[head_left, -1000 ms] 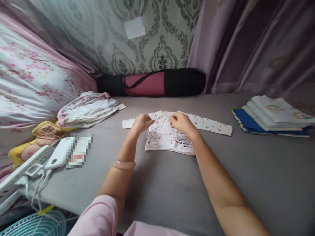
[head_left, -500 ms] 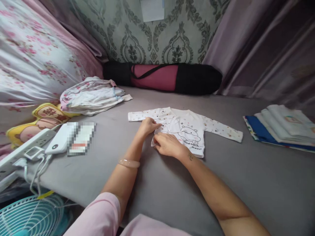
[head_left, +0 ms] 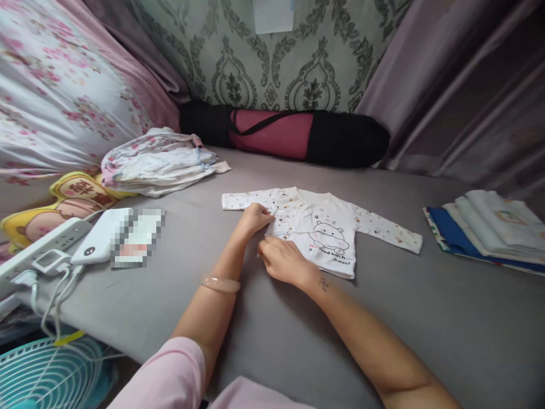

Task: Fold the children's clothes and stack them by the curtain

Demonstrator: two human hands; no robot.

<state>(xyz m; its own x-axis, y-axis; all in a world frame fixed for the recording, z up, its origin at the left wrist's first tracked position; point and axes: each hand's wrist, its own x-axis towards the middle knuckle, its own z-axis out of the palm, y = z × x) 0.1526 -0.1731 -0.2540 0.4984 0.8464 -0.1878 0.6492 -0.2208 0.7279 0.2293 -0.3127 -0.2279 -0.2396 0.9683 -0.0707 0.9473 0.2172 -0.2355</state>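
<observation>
A small white baby shirt [head_left: 298, 218] lies spread on the grey bed surface, its long sleeves reaching out to both sides. It has a cartoon animal and lettering on the front and small prints on the sleeves. My left hand [head_left: 256, 218] pinches the shirt's left side just below the sleeve. Lower down, my right hand [head_left: 281, 258] is closed at the bottom left corner of the hem, its fingertips mostly hidden. The shirt's right half lies flat, free of both hands.
Folded cloths [head_left: 494, 227] are stacked at the right. Crumpled clothes [head_left: 157, 162] lie at the back left, near a yellow cushion [head_left: 29, 224], a power strip [head_left: 63, 236] and a white power bank [head_left: 104, 236]. A long black-and-maroon bag [head_left: 272, 133] borders the back; a fan [head_left: 46, 375] stands front left.
My right hand has shifted slightly left and down along the shirt's hem, and the lower front with its lettering shows more fully. My left hand keeps its pinch. The view has tilted slightly.
</observation>
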